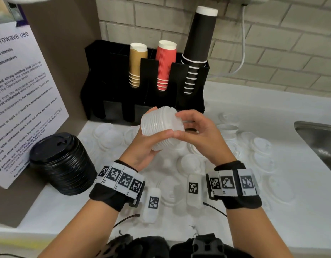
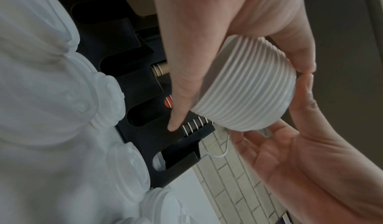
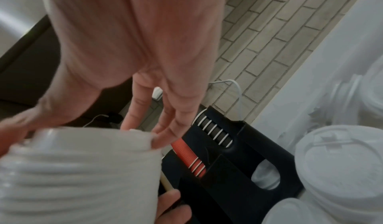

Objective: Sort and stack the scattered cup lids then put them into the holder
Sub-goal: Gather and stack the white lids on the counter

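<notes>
A stack of white cup lids [image 1: 162, 127] lies on its side in the air above the counter, held between both hands. My left hand [image 1: 148, 146] grips it from below and left, thumb on the near side. My right hand [image 1: 195, 131] grips its right end with curled fingers. The left wrist view shows the ribbed stack [image 2: 244, 86] between the left hand [image 2: 207, 47] and the right hand [image 2: 290, 154], thumbs meeting. In the right wrist view the stack [image 3: 78, 170] is blurred under the right hand [image 3: 145, 47]. The black holder [image 1: 142, 81] stands just behind. Loose white lids [image 1: 261, 144] cover the counter.
A stack of black lids [image 1: 62, 162] sits at the left by a printed notice [image 1: 21, 90]. The holder's rear slots carry tan, red and black paper cups [image 1: 198, 43]. A steel sink [image 1: 319, 138] lies at the right, and a white cable [image 1: 242, 43] hangs on the brick wall.
</notes>
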{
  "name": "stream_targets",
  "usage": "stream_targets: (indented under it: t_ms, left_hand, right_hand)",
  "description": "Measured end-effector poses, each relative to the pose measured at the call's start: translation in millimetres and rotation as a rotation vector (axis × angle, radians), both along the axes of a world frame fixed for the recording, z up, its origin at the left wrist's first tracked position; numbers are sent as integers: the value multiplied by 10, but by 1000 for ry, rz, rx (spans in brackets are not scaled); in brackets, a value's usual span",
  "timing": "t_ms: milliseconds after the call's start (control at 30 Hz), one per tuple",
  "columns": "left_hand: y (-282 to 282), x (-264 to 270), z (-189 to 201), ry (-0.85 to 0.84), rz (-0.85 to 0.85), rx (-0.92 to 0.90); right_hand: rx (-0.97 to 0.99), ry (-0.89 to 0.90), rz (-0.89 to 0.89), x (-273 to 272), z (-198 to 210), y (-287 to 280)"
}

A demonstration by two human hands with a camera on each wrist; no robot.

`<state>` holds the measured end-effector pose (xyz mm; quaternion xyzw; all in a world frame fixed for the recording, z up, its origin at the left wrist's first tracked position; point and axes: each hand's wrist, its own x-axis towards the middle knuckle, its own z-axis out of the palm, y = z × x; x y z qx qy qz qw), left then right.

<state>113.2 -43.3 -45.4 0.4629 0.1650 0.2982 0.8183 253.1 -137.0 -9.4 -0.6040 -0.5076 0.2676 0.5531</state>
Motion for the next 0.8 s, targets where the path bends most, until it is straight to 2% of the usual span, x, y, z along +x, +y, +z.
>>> stream_targets:
  t_ms: [100, 200, 300, 400, 467, 600, 733, 800]
  left_hand:
    - [4, 25, 30, -21, 1, -43]
    - [38, 26, 44, -41, 0, -73]
    - [58, -2, 88, 31, -11, -30]
    - [85, -29, 105, 129, 16, -13]
    - [103, -51, 123, 126, 27, -34]
    - [118, -104, 170, 99, 69, -70]
    - [211, -176, 225, 96, 248, -115]
    - [298, -253, 268, 67, 307, -133]
  right_hand:
    - [14, 19, 47, 66, 39, 31]
    - [-104, -5, 126, 79, 56, 49]
    - [-139, -45, 183, 64, 103, 65]
    - [-120, -129, 182, 48, 203, 75]
    - [-98, -197, 185, 42, 253, 89]
    - [-227, -515, 155, 26, 257, 163]
    - [-196, -413, 213, -10, 199, 162]
    - [-357, -622, 329, -37, 90, 94]
